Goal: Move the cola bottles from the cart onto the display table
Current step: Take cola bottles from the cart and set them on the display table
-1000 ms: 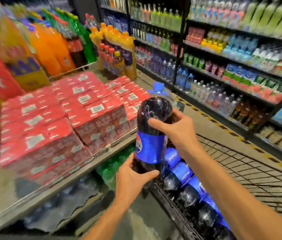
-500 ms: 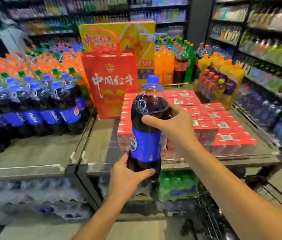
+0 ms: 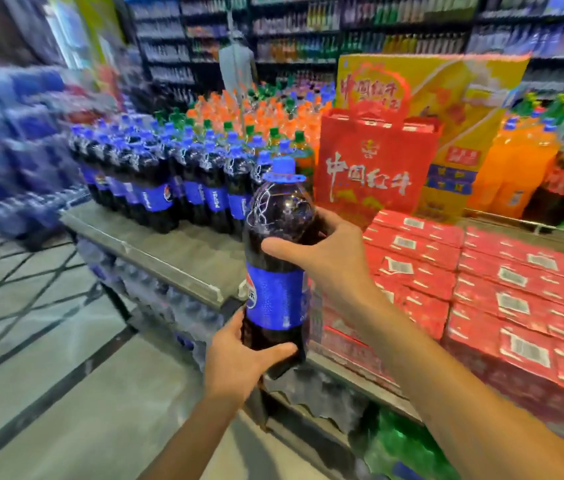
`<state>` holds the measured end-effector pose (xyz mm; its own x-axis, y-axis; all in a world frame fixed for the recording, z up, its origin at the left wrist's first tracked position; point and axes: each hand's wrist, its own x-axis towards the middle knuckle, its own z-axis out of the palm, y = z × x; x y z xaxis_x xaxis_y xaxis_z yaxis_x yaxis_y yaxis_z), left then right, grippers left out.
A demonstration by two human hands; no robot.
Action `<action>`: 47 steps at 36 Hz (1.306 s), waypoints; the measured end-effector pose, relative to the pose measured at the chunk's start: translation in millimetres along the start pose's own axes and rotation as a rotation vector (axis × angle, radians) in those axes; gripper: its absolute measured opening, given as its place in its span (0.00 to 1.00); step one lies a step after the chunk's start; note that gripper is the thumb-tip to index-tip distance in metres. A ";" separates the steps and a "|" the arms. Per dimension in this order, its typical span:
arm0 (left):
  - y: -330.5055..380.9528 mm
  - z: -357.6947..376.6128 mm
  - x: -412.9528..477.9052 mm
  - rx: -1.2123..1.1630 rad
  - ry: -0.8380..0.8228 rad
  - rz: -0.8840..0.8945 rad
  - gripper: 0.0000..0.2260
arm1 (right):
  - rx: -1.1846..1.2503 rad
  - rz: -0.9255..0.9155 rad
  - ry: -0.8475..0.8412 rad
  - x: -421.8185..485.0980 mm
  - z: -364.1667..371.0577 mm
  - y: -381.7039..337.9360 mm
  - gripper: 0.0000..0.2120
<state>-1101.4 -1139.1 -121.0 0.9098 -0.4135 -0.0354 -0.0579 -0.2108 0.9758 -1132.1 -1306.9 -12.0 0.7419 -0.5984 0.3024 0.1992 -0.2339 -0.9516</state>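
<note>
I hold a large dark cola bottle with a blue cap and blue label upright in the air, in front of the grey display table. My right hand grips its upper body. My left hand grips it round the base from below. Several matching cola bottles stand in rows on the table's far left part, with bare tabletop in front of them. The cart is out of view.
Red carton packs cover the table to the right, with a red gift bag and a yellow box behind them. Orange and green soda bottles stand at the back. Shrink-wrapped stock sits under the table. Tiled floor lies left.
My view has swung further left, away from the cart. The held bottle now hangs nearer the rows of cola bottles. Both hands keep the same grip.
</note>
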 end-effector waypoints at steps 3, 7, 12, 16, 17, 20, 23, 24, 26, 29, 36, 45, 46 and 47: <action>-2.5 -6.1 -0.4 -0.013 0.062 -0.024 0.32 | -0.009 -0.003 -0.076 7.8 14.0 3.7 0.26; -1.0 -19.1 -7.3 -0.011 0.120 -0.033 0.25 | -0.003 -0.002 -0.161 13.5 33.9 9.1 0.25; -9.9 -36.6 -6.9 -0.026 0.201 -0.089 0.26 | -0.012 0.033 -0.263 21.9 64.9 17.2 0.32; -16.9 -52.0 2.3 -0.039 0.251 -0.103 0.25 | -0.018 0.041 -0.318 29.5 89.0 18.6 0.30; -17.4 -56.1 6.2 -0.041 0.260 -0.101 0.25 | -0.019 0.041 -0.327 31.9 95.4 18.4 0.30; -24.6 -72.2 22.8 -0.049 0.281 -0.118 0.25 | -0.028 0.033 -0.346 41.9 117.3 18.6 0.34; -31.7 -91.0 43.7 -0.057 0.284 -0.116 0.26 | -0.028 0.034 -0.353 53.5 139.9 18.8 0.33; -34.1 -98.0 51.9 -0.059 0.282 -0.108 0.26 | -0.023 0.032 -0.358 58.2 148.1 19.8 0.32; -38.3 -113.0 68.0 -0.050 0.273 -0.087 0.27 | -0.020 0.026 -0.351 66.9 166.3 20.7 0.31; -43.9 -140.2 94.7 -0.063 0.258 -0.053 0.30 | -0.033 0.008 -0.317 80.3 196.8 23.1 0.32; -54.2 -206.0 158.1 -0.047 0.209 -0.021 0.37 | -0.056 0.025 -0.227 111.5 262.9 22.9 0.31; -73.2 -263.9 223.4 -0.033 0.129 -0.017 0.32 | -0.057 0.066 -0.172 145.8 328.5 37.2 0.31; -75.5 -267.8 230.7 -0.029 0.128 -0.025 0.32 | -0.057 0.069 -0.169 150.5 334.4 40.3 0.31; -77.4 -271.1 238.2 -0.022 0.124 -0.028 0.32 | -0.061 0.071 -0.165 155.2 340.1 43.0 0.31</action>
<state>-768.8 -981.1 -146.5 0.9548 -0.2950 -0.0369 -0.0240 -0.2005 0.9794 -790.6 -1149.3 -24.5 0.8485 -0.4827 0.2169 0.1071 -0.2448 -0.9636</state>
